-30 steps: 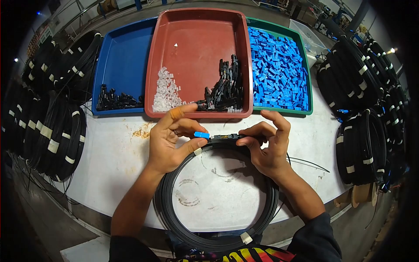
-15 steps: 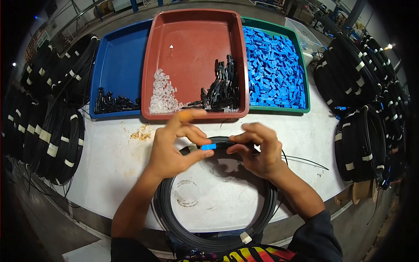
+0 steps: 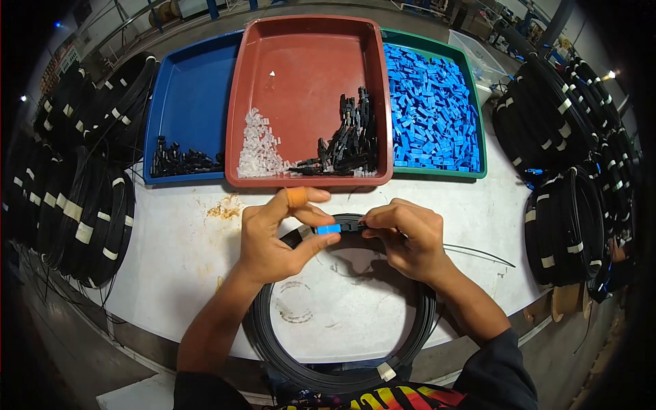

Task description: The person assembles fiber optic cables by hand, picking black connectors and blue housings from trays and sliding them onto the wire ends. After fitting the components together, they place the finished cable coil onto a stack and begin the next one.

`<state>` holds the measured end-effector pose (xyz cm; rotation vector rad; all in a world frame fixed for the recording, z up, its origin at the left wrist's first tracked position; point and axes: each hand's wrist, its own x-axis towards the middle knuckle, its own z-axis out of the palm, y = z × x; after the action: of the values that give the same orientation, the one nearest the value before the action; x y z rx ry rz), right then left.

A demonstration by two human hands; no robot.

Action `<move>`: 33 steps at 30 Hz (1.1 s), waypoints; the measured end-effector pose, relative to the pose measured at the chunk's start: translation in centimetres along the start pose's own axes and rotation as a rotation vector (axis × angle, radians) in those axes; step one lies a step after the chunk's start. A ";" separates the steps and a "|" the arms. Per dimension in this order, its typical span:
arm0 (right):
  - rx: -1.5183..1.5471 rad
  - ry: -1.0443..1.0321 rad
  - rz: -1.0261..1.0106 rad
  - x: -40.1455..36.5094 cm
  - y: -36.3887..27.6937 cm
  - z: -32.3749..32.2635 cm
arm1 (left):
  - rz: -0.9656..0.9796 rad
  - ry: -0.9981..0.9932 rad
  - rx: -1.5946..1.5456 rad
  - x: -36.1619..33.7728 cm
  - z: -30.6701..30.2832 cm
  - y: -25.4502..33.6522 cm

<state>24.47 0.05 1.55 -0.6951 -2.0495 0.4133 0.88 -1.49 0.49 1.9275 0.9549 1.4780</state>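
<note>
A small blue connector housing point(image 3: 328, 229) is pinched between the thumb and fingers of my left hand point(image 3: 273, 239), which has an orange wrap on one finger. Right beside it, in line with its right end, is a slim black connector body point(image 3: 350, 226). My right hand point(image 3: 412, 239) grips that black connector near its right end, fingertips together. Under both hands, a coil of black cable point(image 3: 263, 324) lies over the table's front edge, with a white tape band at its lower side. A loose cable end point(image 3: 482, 253) runs out to the right.
Behind my hands a red tray point(image 3: 307, 182) holds clear bits and black connector parts. A blue tray point(image 3: 191, 68) with black parts stands left of it, a green tray point(image 3: 483, 147) of blue housings right. Taped cable coils point(image 3: 85, 212) are stacked at both sides.
My right hand's fingers have closed in, and the black connector now shows between my hands, up against the blue housing. My left hand has barely shifted, still holding the housing.
</note>
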 end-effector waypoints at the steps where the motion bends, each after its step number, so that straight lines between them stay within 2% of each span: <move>1: 0.079 -0.013 0.013 0.0 0.1 -0.1 | 0.014 -0.041 -0.016 -0.1 0.0 0.1; 6: 0.212 0.030 0.140 -0.7 -0.2 0.7 | 0.049 -0.076 -0.016 -0.2 0.5 0.1; 8: 0.226 0.065 0.176 -0.8 -0.4 0.9 | -0.007 -0.084 -0.029 -0.1 0.5 0.6; 16: 0.115 0.067 0.052 -0.4 -0.6 0.6 | -0.065 -0.101 -0.069 -0.1 0.6 0.5; 23: 0.085 0.040 0.028 -0.4 -0.7 0.7 | -0.065 -0.137 -0.069 0.0 0.7 0.6; 27: 0.106 -0.013 0.019 -0.4 -0.1 0.6 | 0.016 -0.111 -0.033 -0.1 0.6 0.5; 33: 0.127 -0.010 -0.005 -0.4 -0.3 0.3 | 0.005 -0.053 -0.210 -0.6 0.4 -0.2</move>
<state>24.25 -0.42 1.30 -0.6123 -2.0143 0.5402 1.17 -1.90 -0.12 1.8088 0.7400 1.4604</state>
